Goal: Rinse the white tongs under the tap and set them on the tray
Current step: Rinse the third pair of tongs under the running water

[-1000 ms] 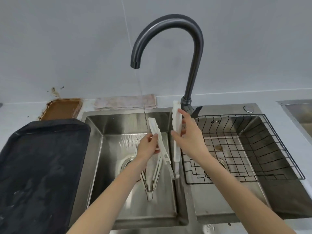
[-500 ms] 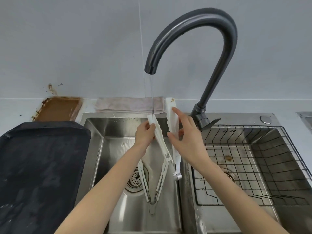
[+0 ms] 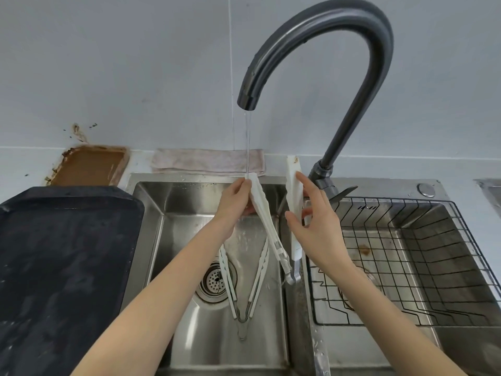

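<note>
White tongs (image 3: pixel 267 226) are spread in a V over the left sink basin, joined at a metal hinge low down. My left hand (image 3: pixel 235 202) pinches the tip of the left arm, right under the thin water stream from the dark curved tap (image 3: pixel 322 25). My right hand (image 3: pixel 315 221) grips the right arm (image 3: pixel 294 191), held upright beside the tap's base. A second pair of white tongs (image 3: pixel 244 289) lies in the basin near the drain. The dark tray (image 3: pixel 62 267) sits on the counter to the left.
A wire rack (image 3: pixel 406 267) fills the right sink basin. A folded cloth (image 3: pixel 206 161) lies behind the left basin, with a brown stained dish (image 3: pixel 89 165) at the back left. The steel divider (image 3: pixel 298 308) runs between the two basins.
The view has drawn closer to the tap. My left hand raised its tongs tip fully into the stream; the two arms are spread wider apart than before.
</note>
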### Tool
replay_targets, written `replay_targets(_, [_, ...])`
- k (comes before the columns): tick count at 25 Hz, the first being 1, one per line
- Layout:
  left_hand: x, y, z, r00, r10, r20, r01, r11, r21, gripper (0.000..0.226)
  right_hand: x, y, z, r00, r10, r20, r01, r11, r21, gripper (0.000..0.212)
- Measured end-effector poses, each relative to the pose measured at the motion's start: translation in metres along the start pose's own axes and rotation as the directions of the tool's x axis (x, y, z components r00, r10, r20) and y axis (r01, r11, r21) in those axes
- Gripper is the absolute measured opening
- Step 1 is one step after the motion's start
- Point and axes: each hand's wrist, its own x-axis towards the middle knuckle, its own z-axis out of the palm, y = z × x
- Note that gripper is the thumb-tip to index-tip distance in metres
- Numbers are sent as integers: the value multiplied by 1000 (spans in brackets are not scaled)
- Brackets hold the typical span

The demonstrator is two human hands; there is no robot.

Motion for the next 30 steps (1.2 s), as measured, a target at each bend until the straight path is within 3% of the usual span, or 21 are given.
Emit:
replay_targets(2, [-3, 3, 1, 997, -21, 68, 25, 998, -51, 25, -1, 4, -2, 999, 40, -5, -40, 998, 46, 66])
replay_targets(5, [-7, 5, -7, 986, -100, 134, 127, 968, -217, 23, 5, 8, 3, 987, 143, 69, -156, 956, 248, 67])
replay_targets(8, [-7, 8, -21, 975, -141, 173, 205, 874, -440, 19, 11, 15, 18, 950, 235, 204, -303, 847, 437, 65])
replay_targets(11, [-8, 15, -27, 970, -111, 217, 206, 849, -487, 13, 12, 25, 36, 903, 304, 303, -425, 731, 534, 63])
replay_targets(18, [0, 25, -5, 969, -210, 133, 245, 895, -371, 31, 9, 31, 49, 887, 366, 281, -461, 664, 589, 58])
replay_targets(24, [3, 33, -3, 960, -213, 180, 263, 906, -331, 23, 9, 37, 41, 869, 410, 276, -490, 641, 591, 63])
replay_targets(28, [6, 29, -10, 973, -171, 157, 219, 897, -384, 10, 13, 34, 41, 887, 400, 230, -458, 709, 536, 64])
replay_targets(30, [6, 18, -18, 972, -201, 122, 233, 885, -404, 14, 14, 28, 40, 911, 357, 205, -411, 781, 470, 60])
